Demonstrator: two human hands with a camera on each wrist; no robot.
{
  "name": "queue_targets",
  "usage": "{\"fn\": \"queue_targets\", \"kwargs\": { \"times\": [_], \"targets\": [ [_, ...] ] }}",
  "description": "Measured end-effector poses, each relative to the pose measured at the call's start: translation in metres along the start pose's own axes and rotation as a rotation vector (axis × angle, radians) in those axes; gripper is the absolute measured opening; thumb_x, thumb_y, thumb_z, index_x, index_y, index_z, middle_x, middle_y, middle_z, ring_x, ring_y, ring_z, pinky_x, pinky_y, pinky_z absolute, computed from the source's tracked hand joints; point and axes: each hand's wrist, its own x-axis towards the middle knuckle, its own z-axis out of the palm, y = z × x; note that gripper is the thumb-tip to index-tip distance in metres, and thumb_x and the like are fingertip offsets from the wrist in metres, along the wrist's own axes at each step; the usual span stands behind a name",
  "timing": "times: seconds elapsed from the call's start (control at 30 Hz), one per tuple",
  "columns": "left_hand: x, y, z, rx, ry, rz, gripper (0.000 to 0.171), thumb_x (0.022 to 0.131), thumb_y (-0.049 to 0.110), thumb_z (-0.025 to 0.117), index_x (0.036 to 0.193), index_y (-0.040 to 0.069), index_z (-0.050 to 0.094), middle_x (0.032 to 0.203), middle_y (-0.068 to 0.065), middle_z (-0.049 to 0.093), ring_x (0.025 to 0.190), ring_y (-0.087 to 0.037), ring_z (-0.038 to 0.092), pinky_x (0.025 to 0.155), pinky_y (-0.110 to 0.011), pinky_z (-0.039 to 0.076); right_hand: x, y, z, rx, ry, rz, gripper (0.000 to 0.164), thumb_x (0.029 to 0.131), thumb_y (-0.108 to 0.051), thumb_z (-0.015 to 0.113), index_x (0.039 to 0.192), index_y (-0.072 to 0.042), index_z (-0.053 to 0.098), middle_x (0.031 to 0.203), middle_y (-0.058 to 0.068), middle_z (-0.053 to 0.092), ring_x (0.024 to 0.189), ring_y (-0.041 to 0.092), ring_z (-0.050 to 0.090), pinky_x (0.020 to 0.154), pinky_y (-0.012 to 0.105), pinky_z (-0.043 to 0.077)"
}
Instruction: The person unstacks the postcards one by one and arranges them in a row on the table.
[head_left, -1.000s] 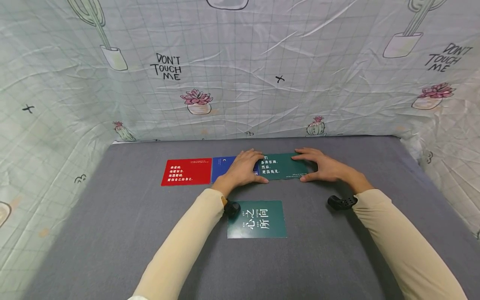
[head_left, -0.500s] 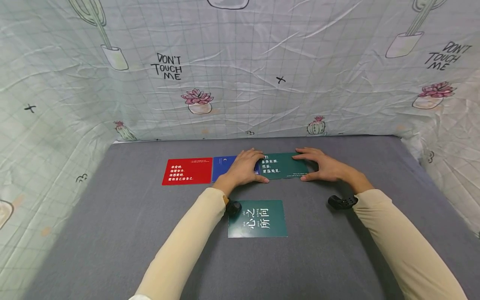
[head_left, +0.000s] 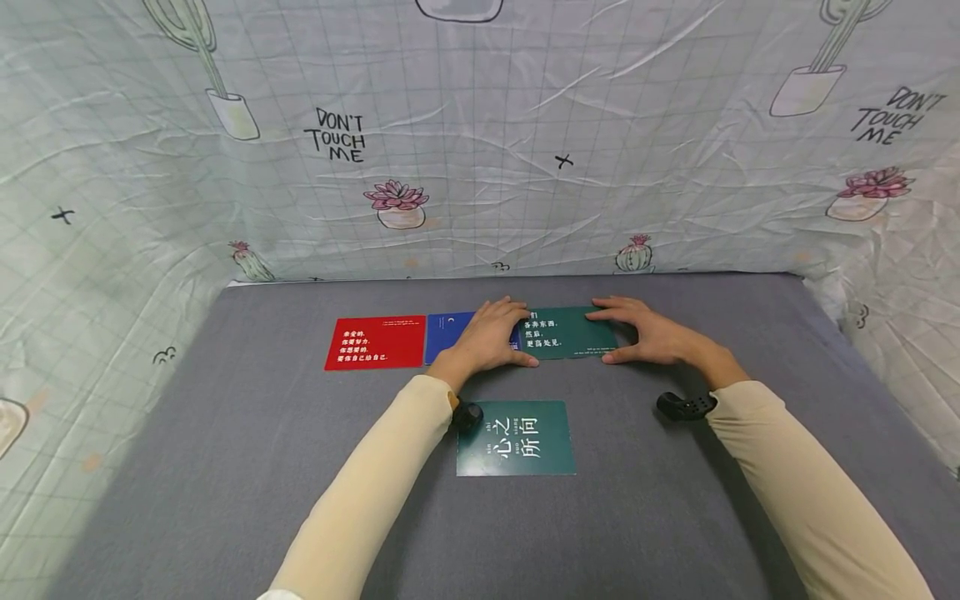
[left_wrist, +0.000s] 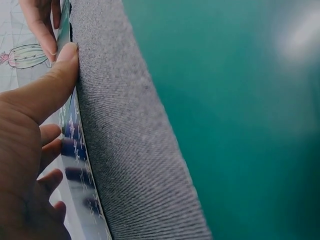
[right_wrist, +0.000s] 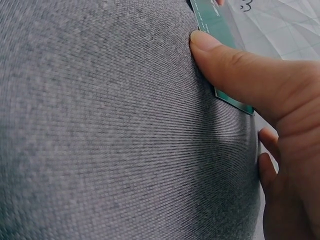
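A dark green card (head_left: 566, 335) with white lettering lies flat at the right end of a row on the table. My left hand (head_left: 487, 337) reaches across the join between it and a blue card (head_left: 444, 332), covering much of the blue one. Its thumb (left_wrist: 68, 56) touches the green card's near edge, while the fingertips lie at the far edge. Holding the right end of that green card is my right hand (head_left: 651, 333), thumb (right_wrist: 206, 42) on the near edge and fingers at the far one. A red card (head_left: 377, 343) forms the left end.
A second green card (head_left: 551, 442) with large white characters lies nearer on the grey cloth (head_left: 247, 467), partly under my left wrist strap (head_left: 467, 416). A printed curtain (head_left: 480, 125) hangs behind the table and along both sides.
Both hands keep their places on the green card. No card has visibly moved; only the head view shifts very slightly.
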Motion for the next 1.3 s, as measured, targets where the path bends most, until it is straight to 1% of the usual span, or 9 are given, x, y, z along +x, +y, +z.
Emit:
{"fn": "queue_targets", "kwargs": {
  "times": [0.23, 0.4, 0.5, 0.67, 0.83, 0.97, 1.07, 1.17, 1.3],
  "targets": [
    [0.000, 0.002, -0.001, 0.012, -0.010, -0.001, 0.083, 0.077, 0.053, 0.074, 0.143, 0.013, 0.044, 0.152, -0.004, 0.034, 0.144, -0.024, 0.017, 0.116, -0.042, 0.007, -0.001, -0.001, 0.000, -0.001, -0.002, 0.018, 0.072, 0.081, -0.038, 0.076, 0.142, -0.012, 0.046, 0.155, 0.014, 0.024, 0.142, 0.038, 0.009, 0.107, 0.065, 0.011],
    [0.000, 0.003, -0.003, 0.032, -0.008, 0.014, 0.084, 0.076, 0.054, 0.074, 0.143, 0.013, 0.043, 0.152, -0.006, 0.033, 0.143, -0.024, 0.017, 0.116, -0.042, 0.007, -0.002, -0.004, -0.001, -0.001, 0.008, 0.030, 0.073, 0.081, -0.041, 0.075, 0.143, -0.013, 0.046, 0.155, 0.013, 0.022, 0.142, 0.038, 0.009, 0.106, 0.065, 0.013],
    [-0.001, 0.004, -0.007, 0.031, 0.013, 0.033, 0.085, 0.076, 0.053, 0.075, 0.143, 0.012, 0.043, 0.151, -0.007, 0.033, 0.143, -0.025, 0.017, 0.116, -0.042, 0.008, -0.003, -0.008, -0.002, -0.011, 0.023, 0.033, 0.073, 0.081, -0.042, 0.074, 0.142, -0.013, 0.046, 0.155, 0.014, 0.023, 0.141, 0.038, 0.011, 0.106, 0.065, 0.014],
    [-0.008, 0.007, -0.016, -0.009, 0.069, 0.074, 0.081, 0.076, 0.046, 0.078, 0.141, 0.011, 0.046, 0.150, -0.008, 0.035, 0.143, -0.026, 0.019, 0.116, -0.042, 0.010, -0.006, -0.017, -0.004, -0.032, 0.055, 0.019, 0.073, 0.082, -0.042, 0.074, 0.142, -0.012, 0.046, 0.153, 0.015, 0.026, 0.140, 0.039, 0.014, 0.105, 0.065, 0.016],
    [-0.024, 0.008, -0.023, -0.050, 0.093, 0.111, 0.078, 0.078, 0.038, 0.078, 0.142, 0.010, 0.044, 0.151, -0.009, 0.033, 0.142, -0.026, 0.020, 0.115, -0.042, 0.015, -0.012, -0.025, -0.003, -0.058, 0.088, -0.047, 0.069, 0.084, -0.041, 0.071, 0.141, -0.011, 0.047, 0.151, 0.016, 0.029, 0.139, 0.040, 0.015, 0.103, 0.067, 0.018],
    [-0.043, 0.007, -0.029, -0.100, 0.114, 0.113, 0.077, 0.079, 0.035, 0.077, 0.144, 0.010, 0.043, 0.152, -0.008, 0.032, 0.142, -0.025, 0.021, 0.113, -0.044, 0.021, -0.019, -0.032, -0.003, -0.069, 0.113, -0.114, 0.064, 0.086, -0.036, 0.071, 0.139, -0.008, 0.049, 0.150, 0.019, 0.031, 0.138, 0.043, 0.016, 0.101, 0.068, 0.019],
    [-0.058, 0.007, -0.031, -0.143, 0.132, 0.107, 0.078, 0.079, 0.034, 0.078, 0.144, 0.011, 0.043, 0.152, -0.007, 0.032, 0.141, -0.024, 0.022, 0.111, -0.046, 0.025, -0.024, -0.039, -0.004, -0.073, 0.133, -0.154, 0.064, 0.085, -0.035, 0.072, 0.138, -0.008, 0.049, 0.149, 0.018, 0.031, 0.138, 0.042, 0.016, 0.101, 0.069, 0.019],
    [-0.072, 0.005, -0.028, -0.182, 0.144, 0.105, 0.077, 0.078, 0.034, 0.078, 0.143, 0.010, 0.043, 0.151, -0.006, 0.032, 0.140, -0.024, 0.024, 0.109, -0.047, 0.030, -0.029, -0.045, -0.001, -0.056, 0.158, -0.194, 0.063, 0.085, -0.032, 0.073, 0.139, -0.009, 0.049, 0.149, 0.017, 0.032, 0.138, 0.041, 0.017, 0.100, 0.069, 0.020],
    [-0.092, 0.001, -0.020, -0.245, 0.157, 0.089, 0.076, 0.078, 0.033, 0.079, 0.142, 0.010, 0.045, 0.151, -0.005, 0.033, 0.138, -0.024, 0.027, 0.105, -0.047, 0.035, -0.035, -0.054, 0.008, -0.034, 0.174, -0.236, 0.064, 0.085, -0.029, 0.073, 0.141, -0.014, 0.047, 0.150, 0.013, 0.032, 0.138, 0.040, 0.017, 0.100, 0.068, 0.021]
  ]
}}
